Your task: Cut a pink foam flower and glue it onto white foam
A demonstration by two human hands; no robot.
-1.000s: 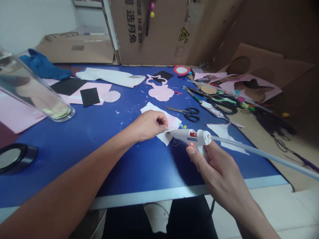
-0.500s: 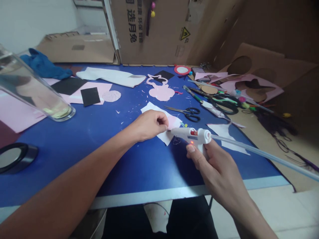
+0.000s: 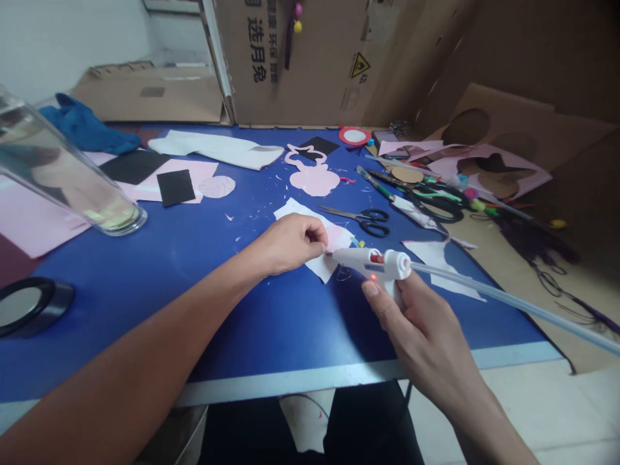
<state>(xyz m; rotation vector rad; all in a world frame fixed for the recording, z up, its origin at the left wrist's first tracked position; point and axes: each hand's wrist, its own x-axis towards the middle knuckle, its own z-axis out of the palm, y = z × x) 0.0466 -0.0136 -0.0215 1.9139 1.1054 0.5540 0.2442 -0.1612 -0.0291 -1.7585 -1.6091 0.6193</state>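
Note:
My right hand (image 3: 421,329) grips a white hot glue gun (image 3: 375,263) with a long clear glue stick (image 3: 508,299) out its back and a red light lit. Its nozzle points left at a small pink and white felt piece (image 3: 329,248) on the blue table (image 3: 194,278). My left hand (image 3: 290,243) is closed in a pinch on the edge of that piece, right at the nozzle tip.
Black-handled scissors (image 3: 363,219) lie just behind the felt. A pink cut-out (image 3: 312,175), black and pink sheets (image 3: 165,177), a glass jar (image 3: 58,177), a tape roll (image 3: 29,307) and cardboard boxes (image 3: 310,58) surround. Tools and scraps (image 3: 436,194) clutter the right.
Almost nothing: the glue gun and my right hand edged slightly up and right; my left hand keeps its pinch on the felt.

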